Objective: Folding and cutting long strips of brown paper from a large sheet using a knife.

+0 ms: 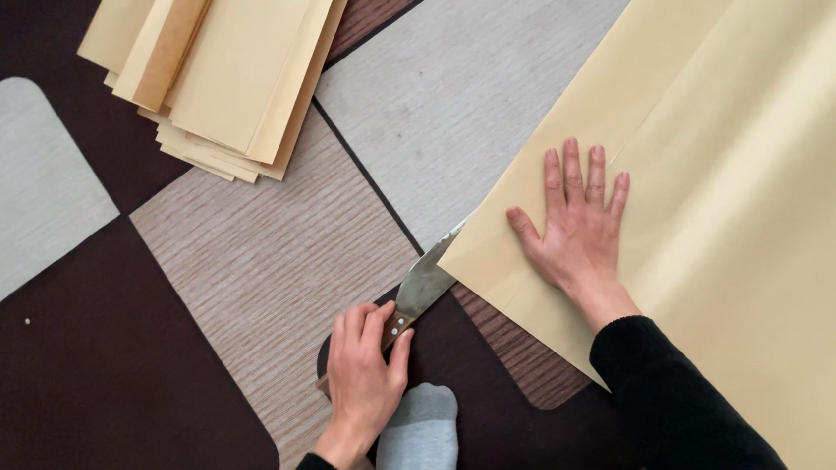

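Observation:
My left hand point(364, 372) is shut on the wooden handle of a knife point(424, 283). Its wide steel blade points up and right, and its tip slips under the folded edge of a large sheet of yellow-brown paper point(742, 161). My right hand point(578, 228) lies flat on that sheet with fingers spread, pressing it down near the folded edge. The sheet covers the right side of the floor and runs out of view.
A stack of folded yellow-brown paper pieces point(224, 51) lies at the top left. The floor is a patchwork mat point(257, 262) of brown, grey and beige panels. My foot in a grey sock point(419, 439) rests just right of my left hand.

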